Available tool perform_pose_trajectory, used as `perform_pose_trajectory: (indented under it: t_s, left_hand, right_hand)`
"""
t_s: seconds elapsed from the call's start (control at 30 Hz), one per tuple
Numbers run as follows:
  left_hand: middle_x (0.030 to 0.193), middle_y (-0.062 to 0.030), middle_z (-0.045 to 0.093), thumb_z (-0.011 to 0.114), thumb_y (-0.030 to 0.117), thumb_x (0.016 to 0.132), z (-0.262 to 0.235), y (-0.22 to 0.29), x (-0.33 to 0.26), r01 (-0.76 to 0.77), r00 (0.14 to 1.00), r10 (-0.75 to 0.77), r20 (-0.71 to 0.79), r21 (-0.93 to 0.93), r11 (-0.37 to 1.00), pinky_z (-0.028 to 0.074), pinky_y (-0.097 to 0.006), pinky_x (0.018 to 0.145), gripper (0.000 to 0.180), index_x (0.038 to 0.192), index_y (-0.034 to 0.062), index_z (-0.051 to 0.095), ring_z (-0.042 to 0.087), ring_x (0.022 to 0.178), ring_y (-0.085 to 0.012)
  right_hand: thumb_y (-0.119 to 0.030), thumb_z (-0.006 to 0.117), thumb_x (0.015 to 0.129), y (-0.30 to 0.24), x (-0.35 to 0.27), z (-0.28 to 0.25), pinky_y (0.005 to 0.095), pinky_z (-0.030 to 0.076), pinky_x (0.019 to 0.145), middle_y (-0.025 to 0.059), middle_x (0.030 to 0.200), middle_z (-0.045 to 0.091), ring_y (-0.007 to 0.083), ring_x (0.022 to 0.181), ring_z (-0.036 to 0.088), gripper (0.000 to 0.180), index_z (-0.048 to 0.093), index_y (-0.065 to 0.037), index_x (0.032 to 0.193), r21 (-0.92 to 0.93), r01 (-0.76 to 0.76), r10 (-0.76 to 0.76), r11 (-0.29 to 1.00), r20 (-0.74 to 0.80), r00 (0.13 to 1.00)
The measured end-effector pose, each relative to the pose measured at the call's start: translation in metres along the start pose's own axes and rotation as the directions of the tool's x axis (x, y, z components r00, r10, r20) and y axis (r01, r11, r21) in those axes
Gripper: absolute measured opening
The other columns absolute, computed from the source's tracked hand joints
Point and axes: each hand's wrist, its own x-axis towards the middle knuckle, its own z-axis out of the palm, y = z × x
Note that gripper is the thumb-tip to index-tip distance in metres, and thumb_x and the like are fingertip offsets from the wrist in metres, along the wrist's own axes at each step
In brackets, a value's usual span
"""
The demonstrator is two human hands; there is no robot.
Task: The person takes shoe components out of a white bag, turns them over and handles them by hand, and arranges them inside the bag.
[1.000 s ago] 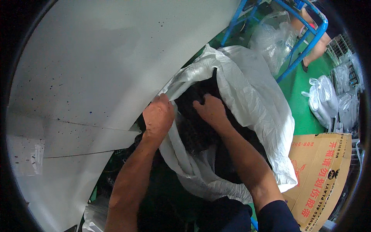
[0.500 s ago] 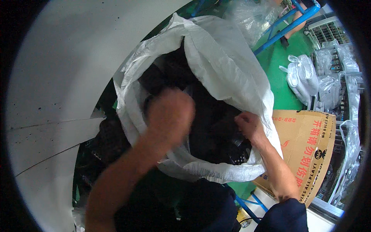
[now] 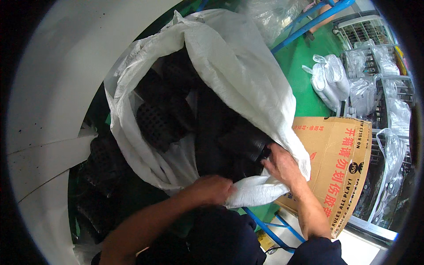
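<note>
A large white woven sack (image 3: 247,75) stands wide at the mouth in front of me, its rim folded outward. Inside lie several black pieces (image 3: 154,126), some with a grid of holes or studs; their exact kind is not clear. My left hand (image 3: 214,189) is closed on the sack's near rim, where the fabric bunches up. Just inside the right side of the mouth is my right hand (image 3: 285,165), its thumb and fingers around the end of a smooth black piece (image 3: 249,143). Part of that piece blends into the dark contents.
More black perforated pieces (image 3: 106,161) lie left of the sack beside a pale panel (image 3: 48,110). To the right are a printed cardboard box (image 3: 327,163), a bagged white bundle (image 3: 329,81) and wire racks with plastic-wrapped goods (image 3: 391,106). Blue metal tubing (image 3: 313,24) crosses behind.
My left hand has moved from over the sack's contents to its near rim. My right hand has shifted slightly down at the right side. The view has moved, so the sack sits farther left.
</note>
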Motion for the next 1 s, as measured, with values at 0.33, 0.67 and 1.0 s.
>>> perform_pose_trajectory:
  t_s: [0.33, 0.67, 1.0]
  left_hand:
    - [0.107, -0.0245, 0.067, 0.072, 0.026, 0.083, 0.02, -0.016, 0.022, 0.049, 0.972, -0.016, -0.235, 0.137, 0.989, 0.054, -0.049, 0.082, 0.069, 0.141, 0.0065, 0.041, 0.067, 0.096, -0.0413]
    - [0.108, -0.0201, 0.065, 0.067, 0.005, 0.079, 0.013, -0.044, 0.021, 0.196, 0.772, -0.114, -0.626, 0.063, 0.979, 0.053, -0.047, 0.085, 0.05, 0.127, 0.0139, 0.058, 0.064, 0.1, -0.0395]
    - [0.095, -0.0202, 0.067, 0.064, -0.007, 0.077, -0.062, 0.0, -0.02, -0.171, 0.56, 0.05, -0.827, -0.056, 0.984, 0.053, -0.042, 0.086, 0.039, 0.114, 0.0041, 0.058, 0.067, 0.095, -0.0375]
  right_hand:
    - [-0.053, 0.068, 0.081, 0.005, -0.001, 0.082, 0.0467, 0.045, 0.098, 0.033, 0.106, 0.063, 0.0445, 0.108, 0.06, 0.073, 0.058, 0.009, 0.116, -0.36, -0.015, 0.03, 0.933, 0.036, 0.999]
    - [-0.017, 0.06, 0.084, -0.024, 0.013, 0.039, 0.0398, 0.042, 0.102, 0.0247, 0.124, 0.06, 0.038, 0.115, 0.057, 0.058, 0.047, -0.004, 0.139, 0.398, -0.287, 0.277, 0.871, 0.084, 0.957]
    - [-0.006, 0.051, 0.082, -0.023, 0.004, -0.051, 0.0496, 0.047, 0.089, 0.0315, 0.104, 0.063, 0.0489, 0.1, 0.059, 0.039, 0.057, 0.003, 0.119, 0.255, -0.252, 0.323, 0.934, -0.297, 0.899]
